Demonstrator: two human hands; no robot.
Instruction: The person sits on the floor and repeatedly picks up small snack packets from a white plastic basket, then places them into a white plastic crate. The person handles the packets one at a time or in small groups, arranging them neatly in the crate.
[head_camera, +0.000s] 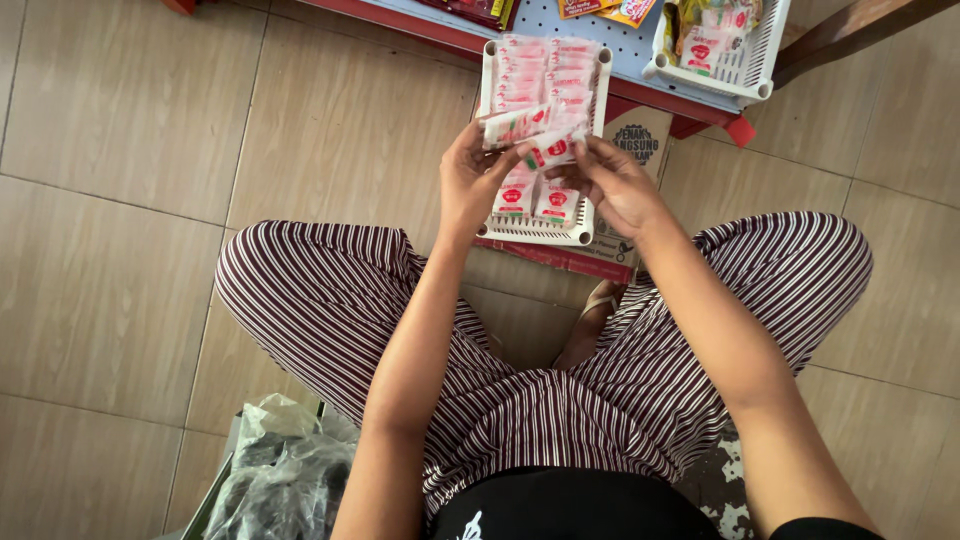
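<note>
The left hand (470, 180) pinches a small white-and-red sachet (515, 124) at its edge, and the right hand (612, 183) grips a second sachet (552, 150) just beside it, both held over the near half of a white slotted tray (487, 75). The tray, filled with two rows of like sachets, rests on a cardboard box (640, 140) on the tiled floor (130, 230), touching the front edge of a red-rimmed shelf (640, 45). A second white basket (760, 60) of packets stands on that shelf near its right end.

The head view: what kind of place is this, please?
Probably a small shop. A white tray holds rows of small sachets, a second basket of packets sits on a low shelf, and both hands hold sachets above a tiled floor.
</note>
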